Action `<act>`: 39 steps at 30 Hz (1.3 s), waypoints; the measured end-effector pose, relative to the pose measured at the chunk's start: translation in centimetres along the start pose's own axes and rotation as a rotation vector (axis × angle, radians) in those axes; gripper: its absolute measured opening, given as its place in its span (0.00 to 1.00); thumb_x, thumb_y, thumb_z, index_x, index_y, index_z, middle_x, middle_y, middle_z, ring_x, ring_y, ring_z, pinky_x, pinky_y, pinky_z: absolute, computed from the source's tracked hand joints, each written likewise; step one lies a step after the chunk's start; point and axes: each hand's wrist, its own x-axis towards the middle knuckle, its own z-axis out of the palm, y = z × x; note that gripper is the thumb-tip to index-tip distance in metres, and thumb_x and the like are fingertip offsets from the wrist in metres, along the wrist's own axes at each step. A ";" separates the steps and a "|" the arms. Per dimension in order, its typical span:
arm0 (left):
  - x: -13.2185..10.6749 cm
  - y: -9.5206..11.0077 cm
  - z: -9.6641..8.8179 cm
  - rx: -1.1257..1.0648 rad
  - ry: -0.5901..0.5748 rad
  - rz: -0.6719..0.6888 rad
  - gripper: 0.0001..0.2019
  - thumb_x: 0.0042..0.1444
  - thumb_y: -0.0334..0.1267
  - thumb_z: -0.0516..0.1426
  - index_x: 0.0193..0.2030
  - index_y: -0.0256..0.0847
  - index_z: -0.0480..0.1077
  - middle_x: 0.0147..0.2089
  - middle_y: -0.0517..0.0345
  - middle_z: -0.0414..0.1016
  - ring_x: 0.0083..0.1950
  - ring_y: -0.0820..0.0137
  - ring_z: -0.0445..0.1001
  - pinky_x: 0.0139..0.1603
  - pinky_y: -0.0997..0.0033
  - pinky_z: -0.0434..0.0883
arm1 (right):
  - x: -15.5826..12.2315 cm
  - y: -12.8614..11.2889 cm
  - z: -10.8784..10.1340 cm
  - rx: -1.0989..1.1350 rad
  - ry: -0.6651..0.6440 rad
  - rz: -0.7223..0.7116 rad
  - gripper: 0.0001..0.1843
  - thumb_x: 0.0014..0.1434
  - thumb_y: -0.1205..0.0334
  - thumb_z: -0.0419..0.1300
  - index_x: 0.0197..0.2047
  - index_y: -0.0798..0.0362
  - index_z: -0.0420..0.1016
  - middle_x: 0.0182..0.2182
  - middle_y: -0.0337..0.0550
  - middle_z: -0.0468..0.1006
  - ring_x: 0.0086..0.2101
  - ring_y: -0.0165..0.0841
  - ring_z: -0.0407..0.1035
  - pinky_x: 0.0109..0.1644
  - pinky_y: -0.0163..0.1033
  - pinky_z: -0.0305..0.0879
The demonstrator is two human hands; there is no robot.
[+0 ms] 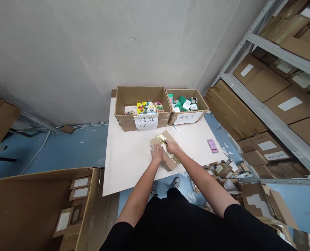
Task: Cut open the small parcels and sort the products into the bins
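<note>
A taped brown cardboard box (173,163) lies at an angle on the white table, with shiny tape and a white label on its top. My left hand (157,152) rests on the near left part of its top, fingers spread. Closed around a small dark and yellow tool, which looks like a utility knife (165,142), my right hand (172,147) is over the far part of the box by the tape. The tool's tip is too small to make out.
Behind stand two open cartons with handwritten paper signs: the left carton (126,120) holds colourful packs, the right carton (204,108) green and white ones. A purple blurred item (212,146) lies on the table (126,153). A large carton (92,195) stands left; loaded shelves (264,104) stand right.
</note>
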 end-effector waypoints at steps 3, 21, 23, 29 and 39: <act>0.0 0.2 -0.1 0.014 -0.015 -0.005 0.73 0.37 0.63 0.73 0.83 0.50 0.36 0.85 0.43 0.29 0.84 0.40 0.25 0.75 0.32 0.55 | 0.0 -0.2 -0.2 -0.024 -0.042 0.018 0.31 0.73 0.60 0.54 0.76 0.43 0.58 0.55 0.53 0.82 0.53 0.44 0.78 0.52 0.41 0.70; -0.5 -0.6 -0.3 0.012 -0.011 0.008 0.69 0.40 0.69 0.69 0.83 0.57 0.36 0.86 0.49 0.26 0.83 0.41 0.22 0.70 0.27 0.59 | -7.6 3.3 0.0 -0.113 -0.225 0.086 0.30 0.63 0.61 0.65 0.67 0.45 0.71 0.55 0.56 0.82 0.54 0.49 0.78 0.49 0.44 0.73; -0.4 -0.5 -0.4 0.038 -0.012 0.009 0.70 0.41 0.70 0.69 0.83 0.53 0.36 0.85 0.45 0.27 0.83 0.39 0.23 0.70 0.28 0.59 | -9.5 4.2 0.2 -0.107 -0.254 0.097 0.28 0.63 0.65 0.63 0.66 0.45 0.71 0.55 0.56 0.82 0.53 0.49 0.79 0.48 0.44 0.73; -0.2 -0.3 -0.5 0.095 0.012 0.014 0.72 0.39 0.71 0.69 0.84 0.45 0.38 0.85 0.38 0.31 0.84 0.39 0.28 0.73 0.34 0.58 | -13.8 5.8 1.2 -0.124 -0.243 0.130 0.33 0.60 0.70 0.61 0.68 0.46 0.70 0.51 0.58 0.83 0.50 0.51 0.79 0.46 0.46 0.72; -0.4 -0.6 0.6 0.116 0.115 0.090 0.69 0.45 0.76 0.63 0.83 0.38 0.41 0.84 0.33 0.39 0.84 0.43 0.30 0.79 0.42 0.45 | -17.6 11.4 5.2 0.242 0.042 0.334 0.33 0.72 0.54 0.52 0.77 0.45 0.55 0.52 0.54 0.84 0.50 0.48 0.80 0.50 0.44 0.70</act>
